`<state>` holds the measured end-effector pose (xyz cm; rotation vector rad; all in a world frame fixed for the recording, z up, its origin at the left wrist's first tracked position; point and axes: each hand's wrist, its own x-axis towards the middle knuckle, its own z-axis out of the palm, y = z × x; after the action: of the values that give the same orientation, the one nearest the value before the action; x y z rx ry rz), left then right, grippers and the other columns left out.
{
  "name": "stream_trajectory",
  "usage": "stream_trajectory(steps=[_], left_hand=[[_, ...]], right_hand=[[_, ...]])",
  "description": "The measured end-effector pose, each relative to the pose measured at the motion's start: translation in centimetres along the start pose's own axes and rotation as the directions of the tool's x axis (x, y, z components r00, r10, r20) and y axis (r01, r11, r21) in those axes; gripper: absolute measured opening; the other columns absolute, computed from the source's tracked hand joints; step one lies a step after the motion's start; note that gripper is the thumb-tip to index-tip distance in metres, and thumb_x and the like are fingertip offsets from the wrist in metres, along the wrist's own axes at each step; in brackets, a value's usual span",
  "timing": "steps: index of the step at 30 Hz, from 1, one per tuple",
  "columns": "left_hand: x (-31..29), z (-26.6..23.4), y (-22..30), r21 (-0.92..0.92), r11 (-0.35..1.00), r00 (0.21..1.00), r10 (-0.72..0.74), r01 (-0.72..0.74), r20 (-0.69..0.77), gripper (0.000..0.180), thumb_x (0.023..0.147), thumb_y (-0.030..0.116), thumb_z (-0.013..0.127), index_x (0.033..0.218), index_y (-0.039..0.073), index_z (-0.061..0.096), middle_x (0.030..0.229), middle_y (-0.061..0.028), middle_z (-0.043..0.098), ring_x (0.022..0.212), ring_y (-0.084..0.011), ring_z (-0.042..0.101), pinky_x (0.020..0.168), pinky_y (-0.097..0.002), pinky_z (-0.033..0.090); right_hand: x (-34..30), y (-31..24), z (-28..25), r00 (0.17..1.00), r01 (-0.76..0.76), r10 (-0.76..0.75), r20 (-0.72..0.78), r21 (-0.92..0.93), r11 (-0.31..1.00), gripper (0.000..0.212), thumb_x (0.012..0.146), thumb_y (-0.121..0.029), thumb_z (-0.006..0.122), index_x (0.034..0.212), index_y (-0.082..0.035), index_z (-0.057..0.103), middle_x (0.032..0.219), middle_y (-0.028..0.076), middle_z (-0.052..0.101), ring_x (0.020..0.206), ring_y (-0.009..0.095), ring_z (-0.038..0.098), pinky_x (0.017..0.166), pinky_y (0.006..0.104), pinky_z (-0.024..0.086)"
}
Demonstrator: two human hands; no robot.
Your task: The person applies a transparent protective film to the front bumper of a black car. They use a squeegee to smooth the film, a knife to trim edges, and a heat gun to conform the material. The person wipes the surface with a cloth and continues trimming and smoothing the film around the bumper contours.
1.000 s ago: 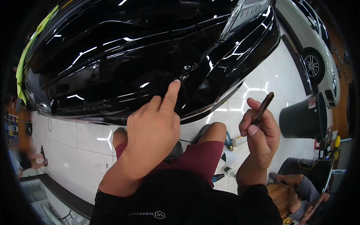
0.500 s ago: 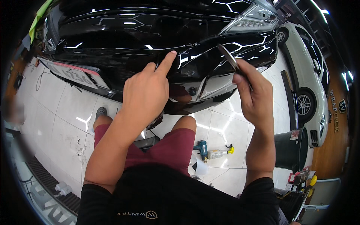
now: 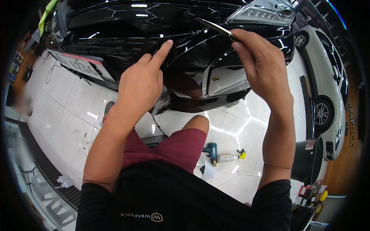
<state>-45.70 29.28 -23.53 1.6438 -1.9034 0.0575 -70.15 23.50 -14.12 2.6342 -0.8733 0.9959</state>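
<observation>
the right hand is clamped on a slim cutter-like tool, thumb and index finger pinching its rear end. the left hand, lower and to the left of that grip, has its index finger stretched out and the others curled; its palm faces away, so i cannot tell whether anything is held there.

the tool's long axis slants from the grip up and leftward, its tip over the glossy black car bumper, which spreads left of and beyond the grip. the left fingertip lies below and left of that tip, well apart from it, by the bumper; contact cannot be made out for either. the right hand is nearer the headlight, just beyond the grip. a crumpled translucent piece, perhaps film, shows beside the left hand, down and left from the grip.

as for writing, the license plate, far left of the grip, bears large characters under a red band; the black shirt, below, carries small lettering with a hexagonal emblem; the brown wall, to the right, has raised letters; a dark bucket, lower right, wears a reddish sticker too small to read.
</observation>
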Motion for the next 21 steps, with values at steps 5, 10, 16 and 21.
stream_trajectory(steps=[5,10,16,21], left_hand=[[1.1,-1.4,-0.7,0.056,0.997,0.988,0.045,-0.054,0.15,0.074,0.085,-0.004,0.051,0.151,0.027,0.039,0.088,-0.0188,0.06,0.077,-0.0386,0.062,0.073,-0.0479,0.051],[1.2,-0.7,-0.2,0.013,0.999,0.992,0.041,-0.043,0.123,0.074,0.086,-0.004,0.051,0.151,0.028,0.039,0.088,-0.0184,0.059,0.076,-0.0397,0.062,0.072,-0.0494,0.051],[-1.0,0.8,-0.6,-0.387,0.921,0.964,-0.144,0.048,-0.223,0.035,0.096,0.008,0.059,0.13,-0.001,0.056,0.105,-0.0199,0.069,0.087,-0.0272,0.069,0.079,-0.0308,0.052],[-0.5,0.8,-1.3,-0.673,0.713,0.936,-0.341,0.198,-0.086,0.023,0.099,0.013,0.061,0.114,-0.004,0.064,0.094,-0.0059,0.069,0.085,-0.0084,0.059,0.077,-0.0231,0.046]], right_hand=[[0.3,1.3,-0.2,1.0,-0.002,0.002,-0.005,0.0,1.0,0.02,0.093,-0.01,0.063,0.112,-0.004,0.065,0.092,0.016,0.068,0.08,0.035,0.066,0.071,0.04,0.052],[0.8,0.5,0.4,0.991,-0.039,0.034,0.128,0.032,0.999,0.027,0.092,-0.008,0.061,0.118,-0.003,0.062,0.091,0.017,0.065,0.078,0.035,0.063,0.071,0.0425,0.05],[1.3,-0.6,1.2,0.966,0.106,-0.059,0.251,-0.179,0.978,0.025,0.088,-0.009,0.063,0.112,-0.006,0.062,0.083,0.009,0.059,0.078,0.028,0.062,0.064,0.039,0.051],[1.4,-0.9,2.4,0.948,0.255,-0.195,0.25,-0.232,0.939,0.037,0.08,-0.007,0.064,0.117,-0.006,0.062,0.085,0.006,0.058,0.08,0.023,0.062,0.063,0.0358,0.051]])
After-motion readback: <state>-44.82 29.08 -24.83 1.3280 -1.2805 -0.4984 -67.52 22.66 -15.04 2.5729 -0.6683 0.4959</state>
